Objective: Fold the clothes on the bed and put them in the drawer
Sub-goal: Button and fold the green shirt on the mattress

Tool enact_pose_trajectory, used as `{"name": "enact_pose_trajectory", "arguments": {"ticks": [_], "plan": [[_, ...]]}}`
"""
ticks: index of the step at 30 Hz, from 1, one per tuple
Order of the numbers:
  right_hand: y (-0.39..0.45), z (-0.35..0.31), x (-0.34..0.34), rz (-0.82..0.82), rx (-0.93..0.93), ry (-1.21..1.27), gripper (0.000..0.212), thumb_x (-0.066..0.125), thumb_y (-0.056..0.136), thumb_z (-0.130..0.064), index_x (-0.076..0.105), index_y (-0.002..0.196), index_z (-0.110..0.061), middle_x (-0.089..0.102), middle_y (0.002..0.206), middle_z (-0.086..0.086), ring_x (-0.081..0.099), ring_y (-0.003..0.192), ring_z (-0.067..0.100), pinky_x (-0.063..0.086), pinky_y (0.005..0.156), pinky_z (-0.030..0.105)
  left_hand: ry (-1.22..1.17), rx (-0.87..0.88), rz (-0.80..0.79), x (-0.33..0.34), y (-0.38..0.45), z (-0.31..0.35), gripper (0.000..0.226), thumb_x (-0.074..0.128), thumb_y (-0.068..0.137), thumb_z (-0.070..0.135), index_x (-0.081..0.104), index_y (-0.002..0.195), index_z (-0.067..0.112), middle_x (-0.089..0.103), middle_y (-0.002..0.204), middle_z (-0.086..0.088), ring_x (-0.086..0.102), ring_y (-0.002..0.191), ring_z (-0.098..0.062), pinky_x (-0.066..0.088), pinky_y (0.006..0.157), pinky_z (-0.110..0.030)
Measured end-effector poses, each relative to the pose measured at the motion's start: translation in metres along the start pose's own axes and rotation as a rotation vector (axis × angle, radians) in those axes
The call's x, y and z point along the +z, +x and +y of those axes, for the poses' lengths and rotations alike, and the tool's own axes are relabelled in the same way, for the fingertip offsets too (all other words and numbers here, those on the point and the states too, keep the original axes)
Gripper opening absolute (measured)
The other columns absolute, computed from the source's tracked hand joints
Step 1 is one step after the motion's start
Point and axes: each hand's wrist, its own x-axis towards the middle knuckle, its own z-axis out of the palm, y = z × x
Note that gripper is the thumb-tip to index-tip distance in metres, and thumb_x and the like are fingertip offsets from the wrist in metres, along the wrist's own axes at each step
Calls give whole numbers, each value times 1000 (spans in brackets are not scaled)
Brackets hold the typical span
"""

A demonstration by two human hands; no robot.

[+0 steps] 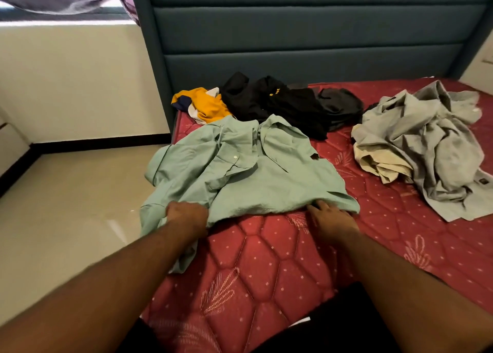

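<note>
The pale green button-up cotton shirt (248,171) lies spread across the middle of the frame on the red quilted mattress of the bed (266,267), collar toward the dark teal padded headboard (306,32) and hem toward the person, probably laid flat so it can be folded. One sleeve droops over the bed's left edge. The left hand (186,215) sits at the lower left corner of the shirt, its grip curled and bunching the cloth. The right hand (330,216) lies at the hem on the right, fingers fairly straight, tips tucked just under the edge; whether they pinch it cannot be told. Behind the shirt lie a crumpled yellow, white and navy garment (205,104) and a black garment (280,104). A rumpled grey shirt (426,144) lies at the right. No drawer is in view.
</note>
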Motion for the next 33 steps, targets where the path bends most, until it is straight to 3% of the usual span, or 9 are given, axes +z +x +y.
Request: {"name": "enact_pose_trajectory", "arguments": {"ticks": [2, 6, 9, 12, 15, 22, 25, 29, 33], "plan": [[1, 3, 5, 52, -21, 32, 53, 39, 98, -38, 24, 149, -32, 25, 153, 2, 32, 138, 29, 39, 106, 48, -75, 175, 223, -4, 8, 21, 50, 54, 89, 52, 52, 132, 26, 51, 135, -5, 49, 124, -27, 42, 99, -43], [4, 7, 6, 210, 24, 261, 40, 49, 96, -22, 43, 135, -20, 37, 138, 7, 56, 110, 35, 49, 87, 44, -234, 243, 35, 5, 27, 38, 64, 52, 92, 39, 23, 149, 34, 41, 142, -8, 47, 127, -30, 45, 100, -47], [12, 11, 3, 294, 59, 312, 28, 50, 90, -6, 48, 117, -12, 44, 122, 9, 61, 90, 38, 47, 70, 43, -261, 207, 216, 20, 34, 38, 44, 46, 93, 23, 37, 136, 25, 47, 127, -8, 51, 118, -30, 49, 88, -46], [21, 8, 3, 232, -2, 280, 44, 50, 88, -5, 46, 130, -15, 50, 126, 9, 60, 96, 37, 50, 79, 44, -369, 174, 348, 29, 39, 33, 32, 45, 89, 11, 46, 121, 17, 49, 121, -11, 54, 109, -33, 47, 82, -44], [30, 6, 5, 246, 20, 238, 23, 50, 91, -8, 58, 113, -12, 54, 112, 11, 60, 92, 36, 50, 76, 44, -616, 33, 421, 32, 44, 23, 19, 47, 90, 10, 53, 108, 13, 54, 114, -13, 58, 101, -37, 45, 81, -44], [45, 8, -47, 392, 141, 296, 10, 47, 96, -12, 40, 101, -17, 59, 101, 13, 62, 86, 40, 41, 66, 41, -726, 4, 684, 19, 35, -2, 17, 50, 89, 9, 39, 81, 19, 53, 77, -5, 59, 79, -34, 40, 62, -38], [42, 8, -106, 616, 212, 415, 14, 44, 89, -3, 43, 98, -14, 62, 92, 25, 60, 83, 45, 35, 64, 40, -627, -191, 663, -17, 34, -28, 10, 58, 86, 17, 50, 91, 20, 61, 90, -8, 59, 96, -35, 42, 88, -54], [37, 7, -202, 697, 183, 408, 34, 44, 89, -4, 58, 118, -14, 65, 103, 27, 62, 97, 44, 47, 76, 43, -569, -297, 491, -77, 15, -79, 12, 49, 89, 19, 58, 93, 26, 62, 104, -1, 56, 112, -31, 6, 102, -79], [24, -4, -281, 691, 72, 348, 27, 46, 84, -1, 63, 103, -9, 67, 105, 20, 63, 100, 38, 48, 82, 40, -895, -334, 851, -126, -20, -110, 16, 52, 87, 9, 63, 95, 18, 67, 104, -16, 61, 96, -40, 47, 85, -44]]}}
